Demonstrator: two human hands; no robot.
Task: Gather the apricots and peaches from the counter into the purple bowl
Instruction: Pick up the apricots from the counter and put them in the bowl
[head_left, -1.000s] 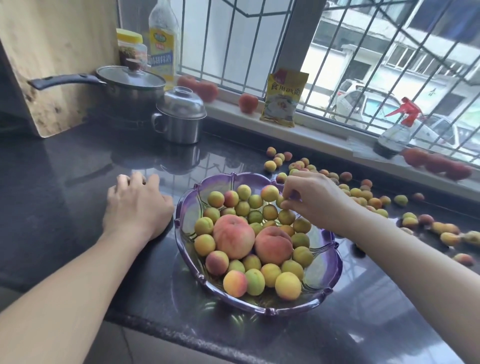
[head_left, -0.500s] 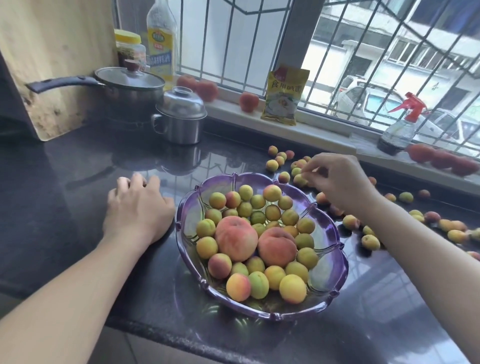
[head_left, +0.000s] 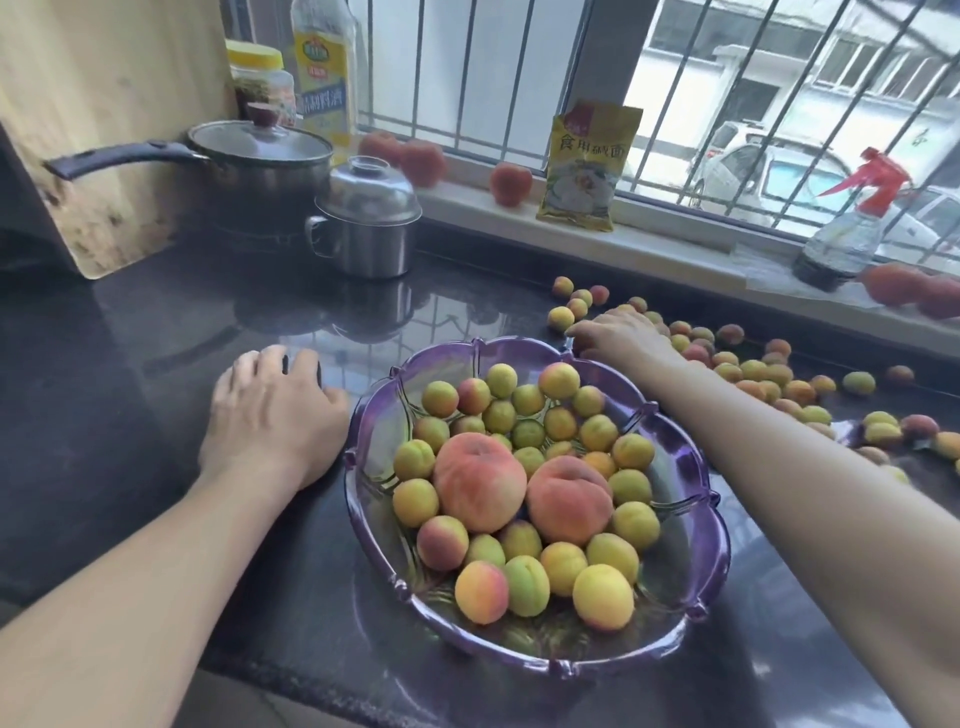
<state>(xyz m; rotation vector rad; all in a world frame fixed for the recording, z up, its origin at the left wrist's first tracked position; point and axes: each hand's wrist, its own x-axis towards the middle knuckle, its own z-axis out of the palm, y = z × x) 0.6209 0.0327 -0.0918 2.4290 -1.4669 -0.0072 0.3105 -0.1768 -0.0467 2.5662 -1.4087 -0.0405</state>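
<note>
Dozens of loose apricots (head_left: 748, 371) lie scattered on the dark counter (head_left: 130, 364) right of the purple bowl (head_left: 711, 525), which already holds two peaches (head_left: 478, 488) plus many apricots. Fruit looks light, soft, bruisable, prone to rolling; best scooped gently around the sides. Right hand (head_left: 618, 332) reaches over the nearest apricots, grip cannot be told. Left hand (head_left: 270, 415) rests flat, fingers relaxed, beside the bowl. Steel pot (head_left: 369, 228) and spray bottle (head_left: 847, 234) stand clear; bowl rim sits between arm and fruit.
</note>
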